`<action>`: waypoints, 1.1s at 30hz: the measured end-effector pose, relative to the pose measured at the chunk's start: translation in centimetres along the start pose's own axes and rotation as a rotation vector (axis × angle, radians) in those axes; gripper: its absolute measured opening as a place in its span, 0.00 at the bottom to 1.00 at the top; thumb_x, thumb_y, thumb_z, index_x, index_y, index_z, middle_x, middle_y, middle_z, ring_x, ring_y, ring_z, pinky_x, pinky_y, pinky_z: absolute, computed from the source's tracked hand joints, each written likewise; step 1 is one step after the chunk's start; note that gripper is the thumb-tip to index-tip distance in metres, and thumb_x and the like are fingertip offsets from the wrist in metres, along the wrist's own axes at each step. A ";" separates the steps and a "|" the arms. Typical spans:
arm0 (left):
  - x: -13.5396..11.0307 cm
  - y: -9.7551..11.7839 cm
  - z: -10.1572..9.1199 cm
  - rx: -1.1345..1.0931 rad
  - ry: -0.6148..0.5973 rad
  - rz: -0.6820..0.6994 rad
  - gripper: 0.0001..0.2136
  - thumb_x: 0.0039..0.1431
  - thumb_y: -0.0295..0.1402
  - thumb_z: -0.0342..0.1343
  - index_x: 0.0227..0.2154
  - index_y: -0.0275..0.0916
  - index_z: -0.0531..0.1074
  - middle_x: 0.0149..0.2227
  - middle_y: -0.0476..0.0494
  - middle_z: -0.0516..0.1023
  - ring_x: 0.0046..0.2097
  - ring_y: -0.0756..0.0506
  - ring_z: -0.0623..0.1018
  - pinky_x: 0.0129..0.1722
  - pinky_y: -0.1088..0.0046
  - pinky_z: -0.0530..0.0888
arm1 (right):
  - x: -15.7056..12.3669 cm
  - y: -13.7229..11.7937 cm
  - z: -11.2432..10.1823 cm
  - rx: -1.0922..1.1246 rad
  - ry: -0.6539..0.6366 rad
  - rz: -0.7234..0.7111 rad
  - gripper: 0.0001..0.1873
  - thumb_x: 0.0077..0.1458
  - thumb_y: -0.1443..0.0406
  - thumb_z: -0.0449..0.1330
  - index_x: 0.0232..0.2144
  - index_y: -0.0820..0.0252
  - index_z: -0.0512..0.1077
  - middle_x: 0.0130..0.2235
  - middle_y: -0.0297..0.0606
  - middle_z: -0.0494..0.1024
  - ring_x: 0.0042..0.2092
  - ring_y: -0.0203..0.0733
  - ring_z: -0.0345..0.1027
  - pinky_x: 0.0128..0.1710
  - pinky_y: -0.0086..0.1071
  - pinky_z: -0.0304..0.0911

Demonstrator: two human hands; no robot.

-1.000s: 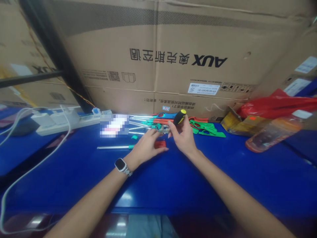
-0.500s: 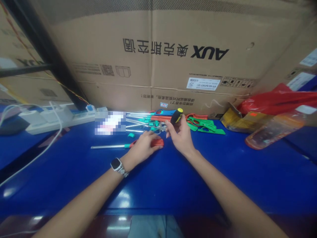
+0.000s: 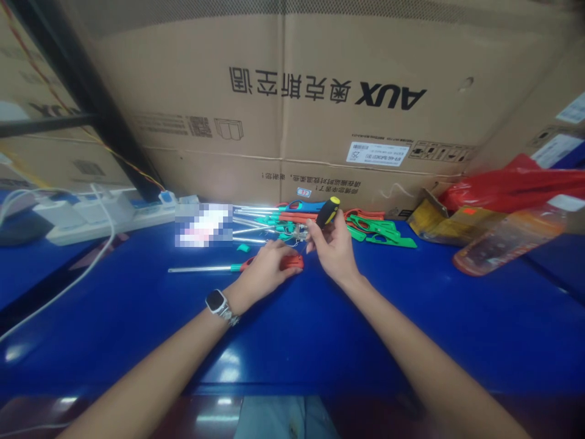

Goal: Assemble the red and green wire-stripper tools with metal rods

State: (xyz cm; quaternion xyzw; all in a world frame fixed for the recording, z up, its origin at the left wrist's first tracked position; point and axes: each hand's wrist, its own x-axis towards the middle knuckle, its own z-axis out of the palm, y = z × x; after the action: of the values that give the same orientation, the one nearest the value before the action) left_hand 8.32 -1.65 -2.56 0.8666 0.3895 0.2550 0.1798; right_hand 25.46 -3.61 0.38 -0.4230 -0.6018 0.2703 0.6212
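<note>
My left hand (image 3: 266,268) is closed around the red handle of a long-necked lighter (image 3: 205,269), pressing it to the blue table; its metal tube points left. Between thumb and fingers, my right hand (image 3: 336,250) grips a screwdriver (image 3: 328,211) with a black and yellow handle. The screwdriver leans, its thin shaft running down to the right end of the red handle. Just beyond my hands lie metal tubes and small teal parts (image 3: 286,227) in a heap. A loose teal piece (image 3: 243,248) rests near my left hand.
Green handle shells (image 3: 384,231) lie right of the heap. A drink bottle (image 3: 507,241) and an open yellow box (image 3: 450,222) stand at the right. On the left are a white power strip (image 3: 73,230) and its cable. A large carton (image 3: 292,122) walls off the back.
The screwdriver's handle has shifted very slightly, its tip now at the red handle's right end. My left hand stays on the lighter; the whole view has moved a little.
</note>
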 end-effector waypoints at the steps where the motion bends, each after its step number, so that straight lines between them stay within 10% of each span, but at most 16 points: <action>1: 0.0 0.0 0.0 0.003 0.000 -0.002 0.11 0.58 0.37 0.64 0.42 0.41 0.77 0.41 0.42 0.76 0.43 0.40 0.74 0.45 0.62 0.72 | 0.0 0.1 0.0 0.003 0.003 0.007 0.15 0.59 0.52 0.60 0.39 0.51 0.61 0.26 0.27 0.73 0.21 0.37 0.69 0.22 0.32 0.67; 21: -0.1 0.5 -0.4 -0.010 0.012 -0.001 0.09 0.57 0.37 0.63 0.39 0.40 0.77 0.40 0.41 0.76 0.42 0.40 0.75 0.44 0.60 0.73 | 0.6 -1.1 0.2 -0.231 -0.202 -0.045 0.10 0.60 0.56 0.60 0.35 0.53 0.65 0.27 0.30 0.75 0.23 0.38 0.67 0.24 0.32 0.63; 33: 2.4 2.1 -0.5 -0.443 0.280 -0.077 0.04 0.55 0.31 0.61 0.28 0.36 0.76 0.31 0.46 0.81 0.35 0.45 0.79 0.39 0.69 0.74 | 0.9 0.1 0.4 -0.333 0.007 -0.043 0.15 0.53 0.55 0.65 0.29 0.55 0.64 0.27 0.30 0.68 0.29 0.38 0.61 0.28 0.32 0.57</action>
State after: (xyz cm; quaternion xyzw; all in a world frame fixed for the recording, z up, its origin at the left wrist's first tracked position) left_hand 10.65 -1.07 -0.38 0.7467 0.3779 0.4445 0.3193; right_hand 25.19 -2.71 0.70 -0.5080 -0.6451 0.1521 0.5501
